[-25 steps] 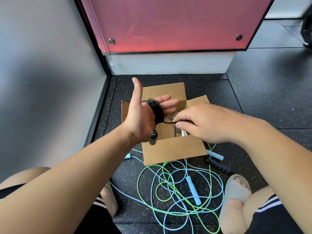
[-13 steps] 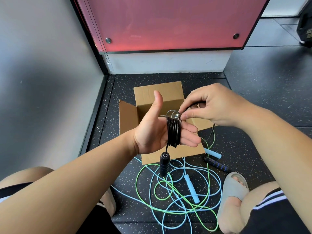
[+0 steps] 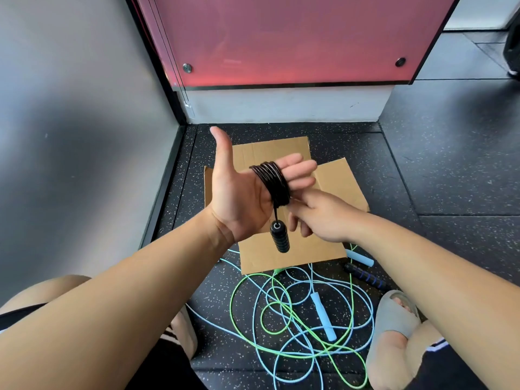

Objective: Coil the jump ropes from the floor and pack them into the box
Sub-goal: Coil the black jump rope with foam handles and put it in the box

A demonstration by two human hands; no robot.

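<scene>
My left hand [image 3: 239, 198] is held up over the cardboard box [image 3: 292, 257], palm toward me, thumb up and fingers straight. A black jump rope [image 3: 271, 182] is wound in several turns around those fingers. Its black ribbed handle [image 3: 280, 237] hangs on a short length below the palm. My right hand [image 3: 323, 218] sits just under the left fingers, its fingers curled and its fingertips pinching the rope at the bottom of the coil. The box's inside is hidden behind both hands.
A green rope [image 3: 244, 285] and a light blue rope [image 3: 363, 308] lie tangled on the dark floor in front of the box, with blue handles [image 3: 323, 316]. A black handle with blue rings [image 3: 364, 275] lies at the right. My sandalled foot [image 3: 394, 319] is beside the tangle. Walls stand left and behind.
My left hand turned its palm back toward me with thumb up. My right hand came down from above the coil to below the left fingers. The hanging handle swung up closer to the palm.
</scene>
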